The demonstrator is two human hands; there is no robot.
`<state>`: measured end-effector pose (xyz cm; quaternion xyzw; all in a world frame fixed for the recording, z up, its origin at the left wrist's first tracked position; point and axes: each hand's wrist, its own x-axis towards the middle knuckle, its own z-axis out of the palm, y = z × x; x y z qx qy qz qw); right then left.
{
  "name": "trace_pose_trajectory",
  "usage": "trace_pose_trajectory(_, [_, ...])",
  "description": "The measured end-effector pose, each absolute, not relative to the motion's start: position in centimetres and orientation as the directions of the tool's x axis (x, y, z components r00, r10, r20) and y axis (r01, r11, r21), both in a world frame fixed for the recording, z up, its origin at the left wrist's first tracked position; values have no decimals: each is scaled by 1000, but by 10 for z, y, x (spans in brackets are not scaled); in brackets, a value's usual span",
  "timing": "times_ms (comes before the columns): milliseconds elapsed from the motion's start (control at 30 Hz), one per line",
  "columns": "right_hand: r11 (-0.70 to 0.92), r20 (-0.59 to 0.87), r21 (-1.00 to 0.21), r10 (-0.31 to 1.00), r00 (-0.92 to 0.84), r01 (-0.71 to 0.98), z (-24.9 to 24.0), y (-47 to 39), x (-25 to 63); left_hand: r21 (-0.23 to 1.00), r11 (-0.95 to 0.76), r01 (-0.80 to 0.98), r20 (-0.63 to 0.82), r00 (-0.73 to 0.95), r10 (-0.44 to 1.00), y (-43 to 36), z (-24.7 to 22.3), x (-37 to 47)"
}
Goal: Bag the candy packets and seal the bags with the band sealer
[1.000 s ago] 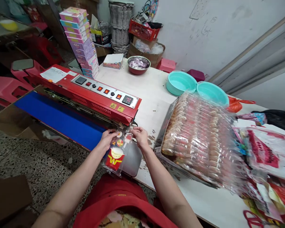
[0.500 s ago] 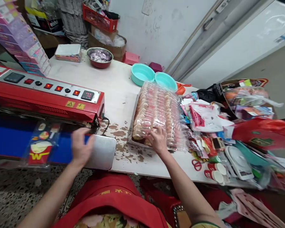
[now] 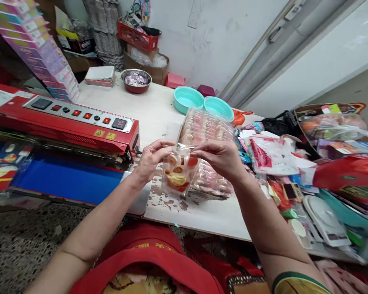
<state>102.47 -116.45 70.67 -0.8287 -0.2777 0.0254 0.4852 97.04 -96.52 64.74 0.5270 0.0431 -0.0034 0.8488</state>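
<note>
Between my two hands hangs a clear plastic packet (image 3: 178, 175) with small food-shaped pieces in it, burger- and fries-like in look. My left hand (image 3: 153, 159) pinches its upper left corner, and my right hand (image 3: 219, 157) pinches the upper right. Just behind it lies a tray of packets (image 3: 208, 126), stacked in rows and partly hidden by my right hand. To the left, a similar packet (image 3: 3, 167) with a red fries box rests on the blue belt (image 3: 67, 179) of a red sealing machine (image 3: 79, 134), whose display is lit.
Two turquoise basins (image 3: 188, 100) and a metal bowl (image 3: 136, 81) of small sachets stand at the back. A heap of wrappers (image 3: 270, 155) and a white scale (image 3: 325, 220) crowd the right. Stacked boxes (image 3: 49, 53) rise at the left.
My right hand has come away from the tray and my left hand from beside the machine; both now hold a packet. The packet on the belt has shifted left in view.
</note>
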Motion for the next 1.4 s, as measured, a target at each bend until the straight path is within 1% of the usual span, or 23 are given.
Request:
trace_pose_trajectory(100, [-315,98,-908,484,870,277,676,-1138,1029,866,466,182,-271,953,132,-948,640,958])
trace_pose_trajectory(200, [-244,-62,-968,441,895,53,629,-1110,1022,825,511,240,-406,882,240,-930,610,944])
trace_pose_trajectory(333, [-161,-245,-967,400,883,-196,573,-1076,1001,786,574,228,-513,758,402,-912,558,934])
trace_pose_trajectory(433, [-88,-322,-946,363,874,-312,543,-1052,989,768,595,235,-568,680,464,-898,526,934])
trace_pose_trajectory(500, [-51,-342,-937,329,880,-346,526,-1036,988,741,616,268,-612,647,455,-884,512,935])
trace_pose_trajectory(600, [-37,-347,-936,274,897,-350,506,-1014,996,692,639,335,-672,623,401,-858,502,931])
trace_pose_trajectory(700, [-14,-349,-934,263,900,-358,491,-988,1007,683,634,363,-684,623,380,-832,500,919])
trace_pose_trajectory(800, [8,-341,-933,291,894,-359,480,-956,1011,711,610,351,-671,598,438,-812,501,909])
trace_pose_trajectory(900, [8,-346,-932,275,897,-363,479,-941,1004,754,568,329,-646,527,552,-795,502,907])
trace_pose_trajectory(967, [-50,-272,-962,244,931,-268,487,-956,998,787,528,318,-615,460,640,-780,504,906])
trace_pose_trajectory(1000, [-120,-180,-980,231,956,-156,493,-973,995,797,517,312,-603,422,676,-771,506,905])
trace_pose_trajectory(1033, [-221,-51,-975,223,973,0,501,-997,994,815,488,312,-578,380,722,-762,508,903])
trace_pose_trajectory(1067, [-348,98,-921,229,969,175,510,-1026,993,840,433,327,-532,335,778,-752,509,901])
trace_pose_trajectory(1100, [-485,236,-810,246,940,330,519,-1058,993,868,351,350,-457,291,840,-744,510,899])
trace_pose_trajectory(1133, [-612,340,-662,268,901,432,528,-1091,993,900,135,415,-260,262,929,-738,510,898])
trace_pose_trajectory(1167, [-726,398,-502,288,871,470,535,-1123,995,878,-92,470,-41,264,964,-736,509,896])
trace_pose_trajectory(1200, [-815,415,-354,302,858,458,541,-1152,998,819,-297,491,161,300,940,-739,508,895])
trace_pose_trajectory(1233, [-874,405,-233,310,860,425,546,-1178,1002,746,-470,472,322,361,875,-747,507,894])
trace_pose_trajectory(1267, [-906,379,-149,317,869,395,549,-1198,1007,695,-587,415,418,432,799,-761,507,894])
trace_pose_trajectory(1300, [-917,352,-104,329,876,386,551,-1212,1013,669,-662,337,465,506,727,-779,508,894])
trace_pose_trajectory(1333, [-908,327,-101,356,875,407,555,-1222,1019,664,-703,255,479,576,662,-801,510,895])
trace_pose_trajectory(1367, [-878,307,-140,401,863,458,560,-1226,1025,675,-717,176,470,646,602,-824,513,896])
trace_pose_trajectory(1400, [-825,293,-217,454,841,521,568,-1227,1029,702,-703,114,442,705,555,-847,517,898])
